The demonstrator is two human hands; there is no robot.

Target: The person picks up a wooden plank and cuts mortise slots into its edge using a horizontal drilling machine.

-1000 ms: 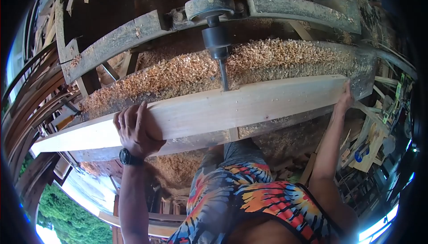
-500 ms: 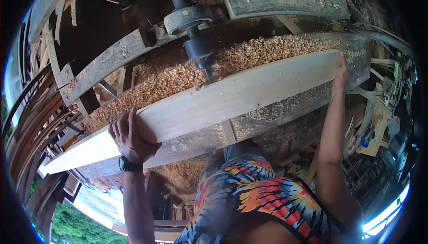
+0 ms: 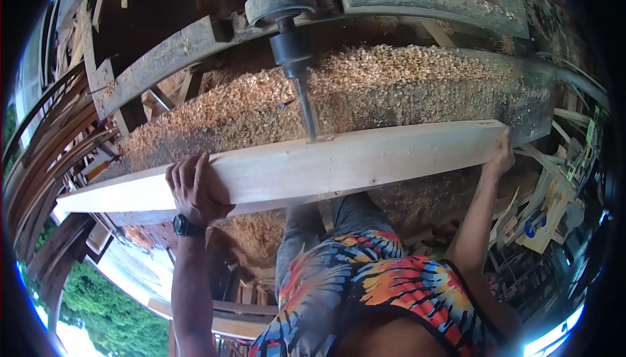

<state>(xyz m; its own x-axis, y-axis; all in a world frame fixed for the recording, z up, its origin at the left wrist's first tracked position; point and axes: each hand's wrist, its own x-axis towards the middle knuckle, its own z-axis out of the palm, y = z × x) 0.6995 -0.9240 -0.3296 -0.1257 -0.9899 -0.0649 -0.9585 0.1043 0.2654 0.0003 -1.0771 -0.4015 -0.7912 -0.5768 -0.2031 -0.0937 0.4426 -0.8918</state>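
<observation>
A long pale wooden board (image 3: 365, 158) lies across in front of me, its far edge right at the tip of a drill bit (image 3: 304, 109). The bit hangs from a dark chuck (image 3: 291, 49). My left hand (image 3: 195, 191), with a watch on the wrist, grips the board left of the bit, fingers over the far edge and thumb along the face. At the board's right end, my right hand (image 3: 501, 152) is closed round the corner. A short slot (image 3: 489, 123) shows in the far edge near that end.
Wood shavings (image 3: 391, 67) are heaped along the worktable (image 3: 538, 106) behind the board. Curved timber pieces (image 3: 424, 1) run behind the drill. Stacked curved strips (image 3: 55, 135) stand at left, and offcuts (image 3: 554, 210) clutter the right.
The board has come toward my body, most at its right end, with both hands still on it. More of the bit shows, and a strip of shavings-covered table now lies behind the board.
</observation>
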